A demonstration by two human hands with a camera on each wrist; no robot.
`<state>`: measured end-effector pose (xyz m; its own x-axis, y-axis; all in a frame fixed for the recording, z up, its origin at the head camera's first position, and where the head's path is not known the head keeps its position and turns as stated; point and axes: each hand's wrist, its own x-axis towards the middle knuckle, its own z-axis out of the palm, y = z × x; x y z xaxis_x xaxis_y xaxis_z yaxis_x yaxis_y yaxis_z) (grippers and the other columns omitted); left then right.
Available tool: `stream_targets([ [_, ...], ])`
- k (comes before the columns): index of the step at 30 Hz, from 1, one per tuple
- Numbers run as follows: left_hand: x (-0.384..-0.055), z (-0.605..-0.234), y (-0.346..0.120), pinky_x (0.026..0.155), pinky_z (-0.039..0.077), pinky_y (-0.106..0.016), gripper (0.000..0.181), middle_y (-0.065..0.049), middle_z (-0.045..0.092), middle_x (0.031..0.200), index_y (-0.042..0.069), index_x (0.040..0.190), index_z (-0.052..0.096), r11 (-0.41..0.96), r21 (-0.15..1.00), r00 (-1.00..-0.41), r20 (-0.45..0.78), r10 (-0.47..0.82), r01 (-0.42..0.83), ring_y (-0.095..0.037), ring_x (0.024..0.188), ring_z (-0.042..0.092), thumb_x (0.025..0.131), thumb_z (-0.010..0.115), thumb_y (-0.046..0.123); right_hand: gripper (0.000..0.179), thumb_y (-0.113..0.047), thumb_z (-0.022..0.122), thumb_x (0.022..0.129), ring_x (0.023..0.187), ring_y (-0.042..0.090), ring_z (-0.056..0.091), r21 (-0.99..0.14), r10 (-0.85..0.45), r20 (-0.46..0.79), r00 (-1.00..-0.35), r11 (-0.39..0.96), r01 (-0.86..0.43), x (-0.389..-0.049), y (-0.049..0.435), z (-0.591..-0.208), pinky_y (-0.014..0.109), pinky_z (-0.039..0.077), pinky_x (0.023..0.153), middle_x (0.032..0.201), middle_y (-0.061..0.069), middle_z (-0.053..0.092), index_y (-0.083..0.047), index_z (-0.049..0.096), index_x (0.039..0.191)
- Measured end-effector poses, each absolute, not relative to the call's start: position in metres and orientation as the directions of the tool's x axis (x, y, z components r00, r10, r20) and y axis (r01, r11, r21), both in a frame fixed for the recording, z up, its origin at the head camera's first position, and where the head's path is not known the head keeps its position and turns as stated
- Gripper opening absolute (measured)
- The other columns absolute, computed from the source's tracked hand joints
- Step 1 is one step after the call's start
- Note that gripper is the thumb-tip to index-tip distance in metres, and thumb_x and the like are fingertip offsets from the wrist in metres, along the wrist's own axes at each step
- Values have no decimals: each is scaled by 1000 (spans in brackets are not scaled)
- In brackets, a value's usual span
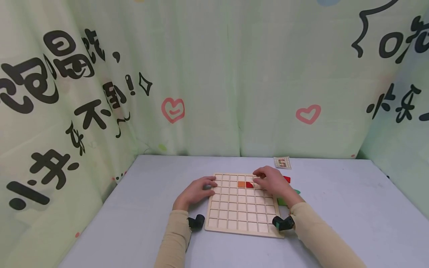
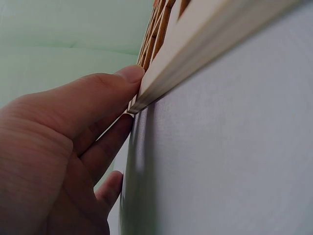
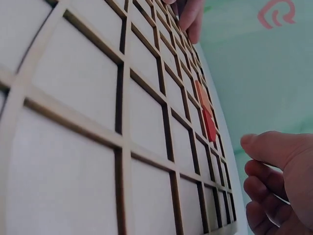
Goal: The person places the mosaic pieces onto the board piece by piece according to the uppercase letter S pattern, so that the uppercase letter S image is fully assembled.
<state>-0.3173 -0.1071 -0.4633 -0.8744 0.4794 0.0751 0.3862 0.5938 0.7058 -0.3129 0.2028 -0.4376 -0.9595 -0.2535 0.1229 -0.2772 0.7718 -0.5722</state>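
A wooden grid board (image 1: 232,216) lies flat on the table. In its upper rows sit an orange square piece (image 1: 241,184) and, touching it on the right, a red piece (image 1: 249,185) with a curved edge. My left hand (image 1: 197,190) rests at the board's left edge; the left wrist view shows the thumb (image 2: 131,74) against the wooden rim with the other fingers beside it. Over the board's upper right is my right hand (image 1: 270,181), just right of the red piece. Its fingers (image 3: 264,176) are loosely bent, and nothing shows between them and the thumb.
Beyond the right hand lies a small patterned card (image 1: 282,162). A red piece (image 1: 287,179) and green pieces (image 1: 281,201) are partly hidden beside the right forearm. Printed curtains (image 1: 214,82) enclose the white table (image 1: 140,212) at the back and sides.
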Motion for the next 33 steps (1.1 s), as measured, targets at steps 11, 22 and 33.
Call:
stream_targets([
  [11, -317, -463, -107, 114, 30, -46, 25, -9, 51, 144, 4, 114, 69, 586, 711, -872, 77, 484, 388, -29, 139, 39, 90, 68, 11, 32, -20, 65, 94, 100, 32, 58, -562, -136, 130, -982, 806, -186, -311, 239, -437, 49, 52, 87, 111, 17, 65, 1, 66, 118],
  [22, -317, -461, -107, 115, 30, -46, 25, -8, 51, 144, 4, 114, 69, 588, 711, -872, 75, 483, 387, -29, 139, 38, 90, 67, 11, 42, -25, 64, 95, 107, 37, 54, -601, -25, 67, -997, 797, -61, -313, 269, -439, 50, 51, 91, 121, 24, 60, 2, 60, 127],
  [33, -319, -464, -108, 114, 31, -45, 24, -8, 52, 143, 5, 113, 69, 590, 700, -867, 84, 492, 402, -29, 138, 40, 90, 67, 11, 46, -21, 64, 94, 109, 40, 51, -643, 52, -69, -996, 761, 85, -312, 287, -443, 48, 52, 90, 123, 28, 55, 6, 54, 129],
])
